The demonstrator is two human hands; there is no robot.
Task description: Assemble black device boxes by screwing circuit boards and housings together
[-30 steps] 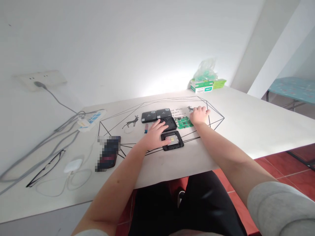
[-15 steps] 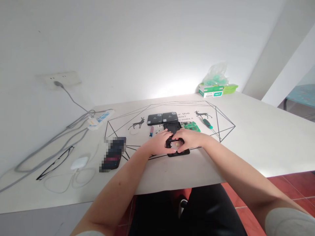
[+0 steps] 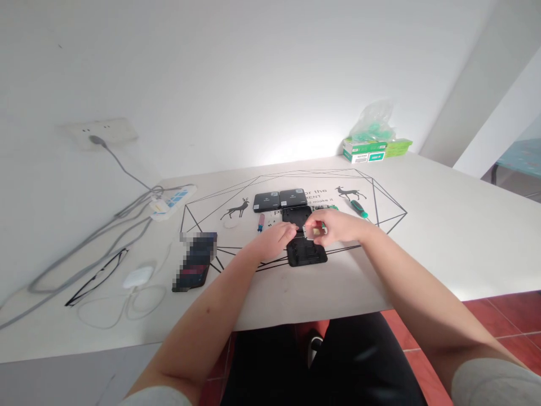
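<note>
My right hand is closed on a small, pale, square metal plate with a yellowish patch, lifted just above the black casing. Its thumb and fingers pinch the plate at its edges. My left hand lies by the casing's left side, fingers stretched toward its edge, with nothing seen in them. Beneath the hands is a black plastic casing half, inner side up. Another black casing half lies right behind it. A green circuit board is mostly hidden behind my right hand.
Two closed black boxes stand at the back. A small pink-and-blue screwdriver lies left, near tiny screws; a green-handled screwdriver lies right. A phone, glasses, a white charger and a power strip occupy the left side.
The square plate has come up off the front casing half in my right hand, which moved slightly right and away. More of that casing's inside shows. My left hand has barely shifted.
</note>
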